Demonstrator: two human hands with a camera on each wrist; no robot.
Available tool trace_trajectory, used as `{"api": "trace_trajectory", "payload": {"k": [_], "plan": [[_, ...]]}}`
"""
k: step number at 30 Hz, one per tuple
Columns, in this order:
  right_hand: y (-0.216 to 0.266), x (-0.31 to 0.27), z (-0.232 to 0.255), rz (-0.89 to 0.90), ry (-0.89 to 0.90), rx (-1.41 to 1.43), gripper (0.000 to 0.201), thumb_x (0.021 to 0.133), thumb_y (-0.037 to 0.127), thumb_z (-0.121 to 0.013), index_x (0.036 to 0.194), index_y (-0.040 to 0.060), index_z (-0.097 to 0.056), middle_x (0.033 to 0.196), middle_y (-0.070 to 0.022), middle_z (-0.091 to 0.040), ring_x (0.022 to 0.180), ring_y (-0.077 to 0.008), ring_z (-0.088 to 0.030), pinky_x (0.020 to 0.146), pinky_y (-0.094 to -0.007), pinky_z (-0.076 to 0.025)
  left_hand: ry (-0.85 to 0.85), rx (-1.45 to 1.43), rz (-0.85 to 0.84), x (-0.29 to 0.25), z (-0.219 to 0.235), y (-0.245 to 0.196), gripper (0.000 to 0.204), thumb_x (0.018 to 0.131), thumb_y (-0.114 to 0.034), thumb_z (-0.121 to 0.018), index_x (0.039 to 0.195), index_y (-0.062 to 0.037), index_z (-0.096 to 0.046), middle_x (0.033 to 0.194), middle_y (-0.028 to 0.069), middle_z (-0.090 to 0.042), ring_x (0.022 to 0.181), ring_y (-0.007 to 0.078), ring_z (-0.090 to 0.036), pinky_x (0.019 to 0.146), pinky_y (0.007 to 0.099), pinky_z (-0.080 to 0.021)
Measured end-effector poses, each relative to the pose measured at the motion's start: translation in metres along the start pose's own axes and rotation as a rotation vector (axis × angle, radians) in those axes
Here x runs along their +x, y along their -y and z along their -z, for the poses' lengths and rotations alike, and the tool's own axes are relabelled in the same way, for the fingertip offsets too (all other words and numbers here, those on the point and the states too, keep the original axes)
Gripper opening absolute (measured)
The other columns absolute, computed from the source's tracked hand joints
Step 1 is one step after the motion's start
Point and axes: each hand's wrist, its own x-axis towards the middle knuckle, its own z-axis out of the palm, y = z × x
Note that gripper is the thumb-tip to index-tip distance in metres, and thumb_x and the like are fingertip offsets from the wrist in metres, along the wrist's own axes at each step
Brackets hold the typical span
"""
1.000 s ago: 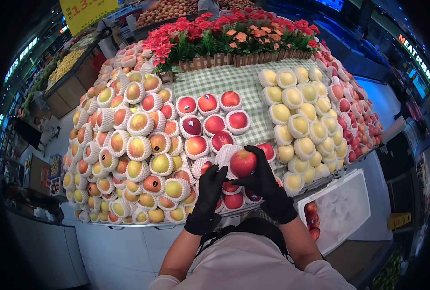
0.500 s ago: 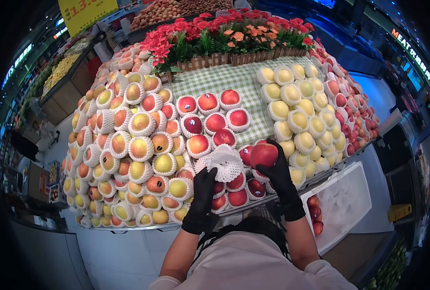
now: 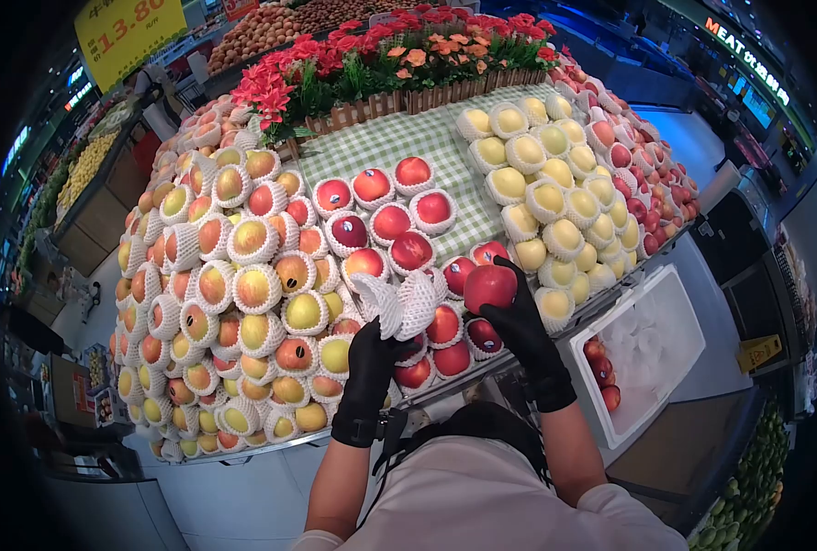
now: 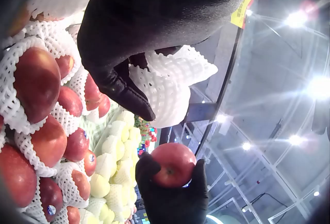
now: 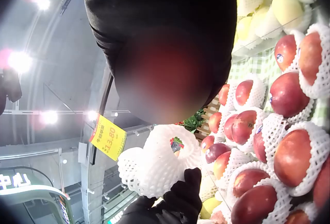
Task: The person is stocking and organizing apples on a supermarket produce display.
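In the head view, my black-gloved left hand [image 3: 372,372] pinches a white foam fruit net [image 3: 407,305]. The left wrist view shows the thumb and fingers closing on its edge, and the net is empty and folded. To the right, my gloved right hand [image 3: 530,340] holds a bare red apple [image 3: 490,289] between thumb and fingers. That apple stands apart from the net, above the front of the display. Below both hands sit several red apples [image 3: 444,325] in foam nets. In the right wrist view the held apple is only a dark red blur.
Yellow-red apples [image 3: 257,285] in nets are heaped at left, yellow fruit [image 3: 548,199] at right. A green checked cloth [image 3: 353,151] lies behind the red rows, below a picket planter [image 3: 427,98] of flowers. A white foam box [image 3: 647,358] with some red apples stands at lower right.
The right hand has drawn the red apple rightward away from the foam net. The left hand kept the net, which now hangs folded and empty. The head view has shifted a little.
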Motion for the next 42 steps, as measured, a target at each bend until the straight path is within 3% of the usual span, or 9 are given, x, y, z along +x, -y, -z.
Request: {"api": "trace_trajectory", "payload": {"k": [1,2,5,11,14,24,27,33,42], "plan": [[-0.001,-0.002,0.001,0.039,-0.002,-0.060,0.091,0.074,0.011,-0.079,0.148,0.0134,-0.025,0.143,-0.0124,-0.037,0.128,-0.0257,-0.045,0.101,-0.0399,-0.047,0.037,0.108,-0.024,-0.002,0.001,-0.002,0.040,0.100,-0.019,-0.037,0.136,-0.0022,-0.046,0.132,0.0133,-0.054,0.119,0.0285,-0.056,0.091,0.0444,-0.054],[-0.001,-0.003,0.001,0.077,-0.003,-0.121,0.092,0.073,0.011,-0.079,0.148,0.0134,-0.025,0.143,-0.0124,-0.037,0.129,-0.0254,-0.044,0.103,-0.0402,-0.044,0.096,0.414,-0.110,-0.001,0.006,0.003,0.041,0.096,-0.012,-0.046,0.136,-0.0015,-0.045,0.135,0.0130,-0.052,0.121,0.0298,-0.055,0.092,0.0470,-0.053],[0.003,-0.009,-0.003,0.147,-0.046,-0.232,0.095,0.069,0.014,-0.083,0.146,0.0112,-0.027,0.142,-0.0130,-0.039,0.131,-0.0258,-0.042,0.107,-0.0414,-0.039,0.017,-0.025,0.018,0.001,0.009,0.008,0.044,0.087,-0.006,-0.063,0.129,-0.0014,-0.052,0.127,0.0120,-0.059,0.114,0.0269,-0.059,0.089,0.0419,-0.054],[0.013,-0.019,-0.004,0.224,-0.176,-0.378,0.094,0.063,0.018,-0.089,0.141,0.0096,-0.037,0.141,-0.0152,-0.042,0.130,-0.0279,-0.045,0.107,-0.0425,-0.041,-0.016,0.387,-0.102,-0.003,-0.013,-0.002,0.044,0.075,-0.011,-0.078,0.115,-0.0015,-0.062,0.106,0.0096,-0.070,0.097,0.0229,-0.066,0.084,0.0343,-0.051],[0.013,-0.023,0.000,0.250,-0.253,-0.468,0.093,0.061,0.022,-0.091,0.138,0.0083,-0.040,0.133,-0.0160,-0.047,0.123,-0.0300,-0.049,0.103,-0.0432,-0.043,0.008,0.613,-0.151,-0.007,-0.031,-0.014,0.033,0.085,0.002,-0.061,0.119,0.0030,-0.060,0.111,0.0095,-0.066,0.097,0.0189,-0.064,0.082,0.0319,-0.054],[0.016,-0.032,0.047,0.285,-0.381,-0.671,0.093,0.060,0.029,-0.092,0.133,0.0044,-0.041,0.126,-0.0171,-0.049,0.116,-0.0313,-0.053,0.097,-0.0432,-0.046,0.079,0.407,-0.097,0.003,-0.062,0.003,0.035,0.082,-0.002,-0.069,0.117,-0.0006,-0.062,0.109,0.0090,-0.068,0.096,0.0202,-0.065,0.081,0.0338,-0.051],[0.025,-0.035,0.066,0.205,-0.400,-0.557,0.094,0.060,0.030,-0.091,0.134,0.0043,-0.039,0.124,-0.0167,-0.051,0.114,-0.0296,-0.055,0.095,-0.0428,-0.048,0.048,0.624,-0.122,0.008,-0.074,0.008,0.040,0.081,-0.001,-0.070,0.119,-0.0012,-0.060,0.111,0.0080,-0.068,0.099,0.0209,-0.065,0.083,0.0343,-0.051],[0.031,-0.039,0.114,0.235,-0.411,-0.536,0.094,0.060,0.019,-0.091,0.135,0.0078,-0.036,0.126,-0.0116,-0.049,0.116,-0.0231,-0.053,0.096,-0.0371,-0.048,0.113,0.346,-0.111,0.015,-0.096,0.037,0.033,0.087,0.001,-0.063,0.119,0.0023,-0.059,0.109,0.0079,-0.065,0.096,0.0160,-0.063,0.083,0.0288,-0.052],[0.037,-0.055,0.176,0.190,-0.389,-0.203,0.089,0.060,0.014,-0.090,0.132,0.0085,-0.037,0.125,-0.0111,-0.048,0.115,-0.0234,-0.054,0.094,-0.0386,-0.050,0.144,0.759,-0.245,0.015,-0.140,0.060,0.035,0.084,-0.001,-0.067,0.118,0.0014,-0.061,0.113,0.0081,-0.067,0.099,0.0171,-0.064,0.084,0.0331,-0.052]]}}
